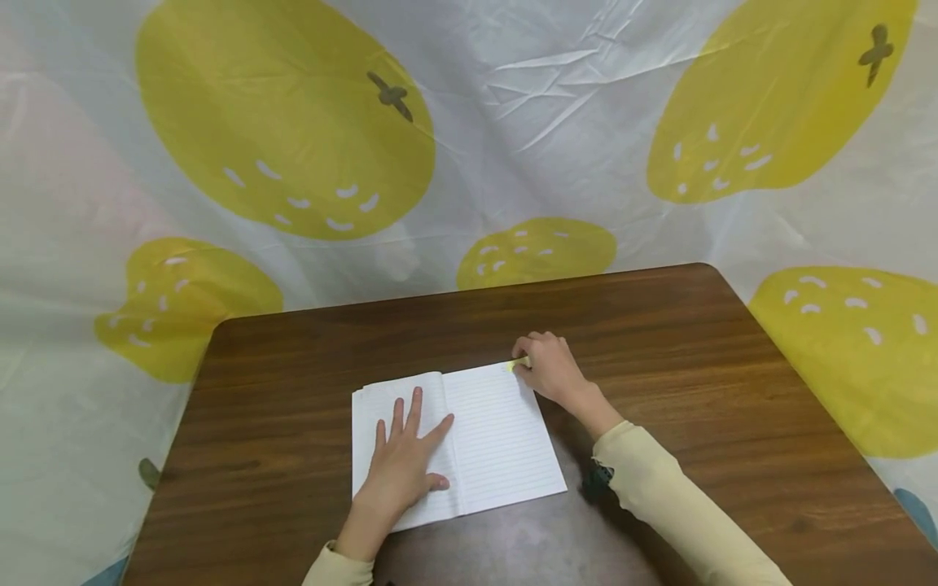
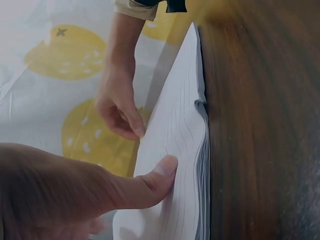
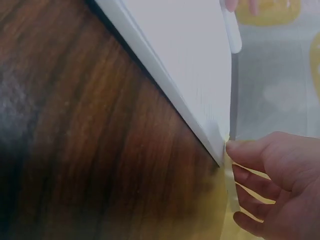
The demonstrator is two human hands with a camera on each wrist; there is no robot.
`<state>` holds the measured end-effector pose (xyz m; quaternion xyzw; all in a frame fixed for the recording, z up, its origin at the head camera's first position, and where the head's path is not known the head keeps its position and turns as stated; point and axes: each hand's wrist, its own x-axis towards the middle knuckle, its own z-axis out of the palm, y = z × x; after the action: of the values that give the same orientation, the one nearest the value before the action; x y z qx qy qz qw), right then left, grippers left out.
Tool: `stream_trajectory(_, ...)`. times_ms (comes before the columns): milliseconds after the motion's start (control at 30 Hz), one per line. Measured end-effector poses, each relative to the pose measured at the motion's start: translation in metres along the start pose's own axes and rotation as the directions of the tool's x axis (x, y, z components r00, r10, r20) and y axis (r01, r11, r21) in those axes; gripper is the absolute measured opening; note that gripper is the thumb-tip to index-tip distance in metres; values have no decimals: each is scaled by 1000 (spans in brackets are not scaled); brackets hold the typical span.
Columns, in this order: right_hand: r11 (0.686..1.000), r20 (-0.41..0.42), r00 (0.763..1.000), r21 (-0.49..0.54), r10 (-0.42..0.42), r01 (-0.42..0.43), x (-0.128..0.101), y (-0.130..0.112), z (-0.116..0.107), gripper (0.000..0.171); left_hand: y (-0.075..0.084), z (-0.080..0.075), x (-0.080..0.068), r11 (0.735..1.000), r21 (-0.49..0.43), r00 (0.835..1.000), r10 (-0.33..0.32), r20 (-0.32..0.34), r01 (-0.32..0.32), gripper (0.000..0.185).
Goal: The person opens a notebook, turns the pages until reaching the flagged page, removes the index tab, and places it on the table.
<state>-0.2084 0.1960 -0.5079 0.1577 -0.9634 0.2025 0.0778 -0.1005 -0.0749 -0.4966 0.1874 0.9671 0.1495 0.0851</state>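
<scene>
An open lined notebook (image 1: 498, 439) lies on the brown wooden table (image 1: 733, 391). My left hand (image 1: 403, 468) presses flat on the left page with fingers spread; in the left wrist view its thumb (image 2: 160, 172) lies on the paper (image 2: 180, 125). My right hand (image 1: 550, 370) is at the notebook's far right corner, fingers curled, pinching a small yellow tab (image 1: 519, 363). The right wrist view shows the thumb (image 3: 245, 150) against the page corner (image 3: 220, 145) and the yellow tab (image 3: 231, 180) running down beside the fingers.
A white cloth printed with big yellow fruit (image 1: 286, 122) hangs behind and around the table. The table's far edge (image 1: 469, 293) lies just beyond the notebook. A black wrist strap (image 1: 597, 480) sits on the right sleeve.
</scene>
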Motion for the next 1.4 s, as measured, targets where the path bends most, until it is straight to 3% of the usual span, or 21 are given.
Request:
stream_trajectory(133, 999, 42, 999, 42, 22, -24, 3, 3, 0, 9, -3, -2, 1, 997, -67, 997, -27, 76, 32, 87)
stream_trajectory(267, 996, 58, 998, 78, 32, -36, 7, 4, 1, 7, -7, -2, 1, 993, -109, 994, -32, 106, 43, 87)
stream_trajectory(700, 1000, -10, 1000, -2, 4, -4, 8, 0, 1, 4, -9, -5, 0, 989, -146, 995, -20, 102, 35, 86)
stream_trajectory(1000, 992, 109, 988, 52, 112, -119, 11, -2, -3, 6, -8, -6, 0, 988, -152, 994, -18, 107, 34, 86)
stream_trajectory(1400, 989, 37, 996, 118, 86, -90, 8, -5, 1, 12, -10, -5, 1, 987, -159, 994, -20, 110, 37, 86)
